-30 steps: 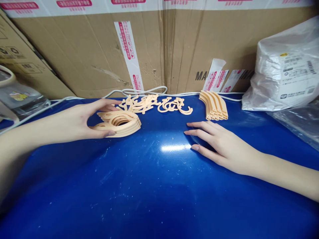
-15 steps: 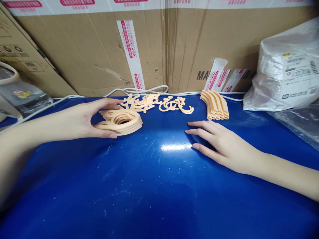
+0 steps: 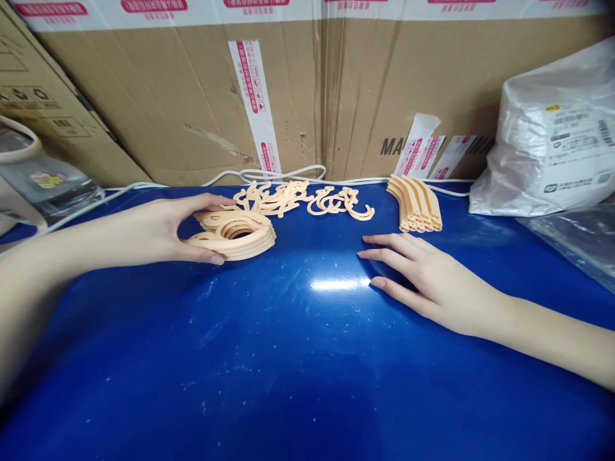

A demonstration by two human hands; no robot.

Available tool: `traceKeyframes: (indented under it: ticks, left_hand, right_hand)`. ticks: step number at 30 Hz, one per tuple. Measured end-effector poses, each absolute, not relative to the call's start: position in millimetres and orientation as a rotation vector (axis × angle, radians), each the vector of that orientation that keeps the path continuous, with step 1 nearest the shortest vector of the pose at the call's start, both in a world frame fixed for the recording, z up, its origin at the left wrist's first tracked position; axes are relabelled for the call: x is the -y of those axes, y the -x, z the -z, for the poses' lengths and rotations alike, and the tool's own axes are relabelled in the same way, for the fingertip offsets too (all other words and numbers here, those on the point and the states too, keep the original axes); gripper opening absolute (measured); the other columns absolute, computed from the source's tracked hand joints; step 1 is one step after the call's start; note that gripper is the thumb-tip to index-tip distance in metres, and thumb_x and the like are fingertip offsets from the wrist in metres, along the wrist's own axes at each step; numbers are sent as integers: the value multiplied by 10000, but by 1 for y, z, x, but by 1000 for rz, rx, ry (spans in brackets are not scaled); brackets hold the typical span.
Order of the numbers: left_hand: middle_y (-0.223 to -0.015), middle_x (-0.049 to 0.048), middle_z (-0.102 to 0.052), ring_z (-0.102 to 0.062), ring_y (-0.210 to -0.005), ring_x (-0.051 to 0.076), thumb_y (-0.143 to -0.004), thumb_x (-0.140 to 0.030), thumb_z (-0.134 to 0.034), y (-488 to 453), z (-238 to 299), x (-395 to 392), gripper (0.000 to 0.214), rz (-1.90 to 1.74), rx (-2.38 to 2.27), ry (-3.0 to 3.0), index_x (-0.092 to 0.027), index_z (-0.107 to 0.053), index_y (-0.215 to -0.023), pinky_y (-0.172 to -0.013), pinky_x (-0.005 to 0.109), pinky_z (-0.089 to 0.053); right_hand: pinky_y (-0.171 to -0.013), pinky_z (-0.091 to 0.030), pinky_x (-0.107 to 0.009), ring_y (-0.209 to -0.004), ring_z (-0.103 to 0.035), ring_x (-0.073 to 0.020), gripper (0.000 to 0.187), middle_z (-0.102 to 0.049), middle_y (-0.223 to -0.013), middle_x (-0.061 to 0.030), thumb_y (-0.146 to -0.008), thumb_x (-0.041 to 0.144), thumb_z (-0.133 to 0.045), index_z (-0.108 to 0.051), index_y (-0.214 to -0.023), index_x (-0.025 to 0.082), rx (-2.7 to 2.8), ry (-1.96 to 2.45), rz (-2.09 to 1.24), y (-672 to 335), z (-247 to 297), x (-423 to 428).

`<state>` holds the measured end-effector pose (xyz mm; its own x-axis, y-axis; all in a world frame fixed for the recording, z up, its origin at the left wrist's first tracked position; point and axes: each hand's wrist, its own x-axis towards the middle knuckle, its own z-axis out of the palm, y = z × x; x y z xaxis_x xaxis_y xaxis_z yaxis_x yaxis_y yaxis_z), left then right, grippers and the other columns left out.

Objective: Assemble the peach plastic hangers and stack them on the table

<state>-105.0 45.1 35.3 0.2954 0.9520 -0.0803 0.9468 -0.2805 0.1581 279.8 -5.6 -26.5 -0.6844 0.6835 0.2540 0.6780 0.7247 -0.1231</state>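
My left hand (image 3: 168, 234) is curved round a stack of beige looped plastic pieces (image 3: 240, 246). Its thumb lies along the near side of the stack, and its fingers reach over the far side, where their exact contact is partly hidden. Just behind the stack is a loose heap of small beige plastic hooks (image 3: 283, 197), with more hooks (image 3: 341, 202) to its right. My right hand (image 3: 418, 275) rests on the blue tabletop (image 3: 298, 358), fingers spread and holding nothing. Close beyond it sits a neat bundle of curved beige plastic pieces (image 3: 414, 203).
A large cardboard box (image 3: 192, 96) stands along the back, with a white cable (image 3: 288, 173) at its foot. On the right is a white plastic parcel bag (image 3: 542, 134). A clear container with a beige rim (image 3: 33, 144) stands at the left edge.
Both hands and the pieces stay practically in place. The whole view has shifted very slightly.
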Motion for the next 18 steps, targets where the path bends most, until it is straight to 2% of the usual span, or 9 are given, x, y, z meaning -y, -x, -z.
traceKeyframes:
  ticks: [10, 18]
  left_hand:
    - [-1381, 53, -553, -587, -1157, 291, -609, -679, -680, 117, -31, -51, 987, 50, -1773, -2384, -287, -329, -1445, -984, 346, -422]
    - [-1363, 11, -566, -612, -1105, 270, -641, -650, -688, 120, -29, -54, 931, 103, -1795, -2375, -345, -317, -1439, -912, 311, -439]
  right_hand:
    - [-1025, -435, -474, -1223, -519, -273, 368, -537, -1354, -134, -975, 368, -435, -571, -1270, 195, 2635, 1062, -35, -279, 27, 6]
    - [-1036, -427, -455, -1239, -505, -264, 385, -529, -1359, -137, -981, 378, -418, -568, -1275, 180, 2647, 1072, -22, -280, 27, 6]
